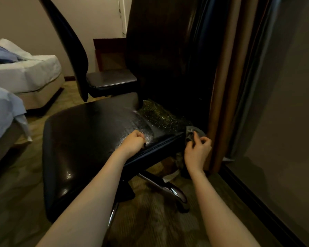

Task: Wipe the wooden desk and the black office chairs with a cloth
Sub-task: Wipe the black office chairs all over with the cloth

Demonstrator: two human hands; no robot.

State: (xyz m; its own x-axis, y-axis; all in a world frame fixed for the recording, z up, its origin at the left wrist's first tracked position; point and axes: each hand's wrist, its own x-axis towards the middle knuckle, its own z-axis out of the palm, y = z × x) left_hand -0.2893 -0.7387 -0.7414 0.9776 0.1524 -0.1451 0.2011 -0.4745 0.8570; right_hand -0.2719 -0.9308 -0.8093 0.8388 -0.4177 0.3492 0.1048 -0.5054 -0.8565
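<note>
Fingers point(139, 136) of the left hand point(133, 142) curl on the chair seat point(89, 139); the right hand point(197, 151) pinches a cloth point(194, 132) beside it.

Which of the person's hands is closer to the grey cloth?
Right: the right hand pinches the grey cloth; the left hand rests on the chair seat, apart from it.

Right side's a tight squeeze: the curtain point(227, 86) hangs just beside the chair seat point(89, 139). Left is roomier, open carpet point(16, 202) between the seat and the bed point(2, 107).
</note>
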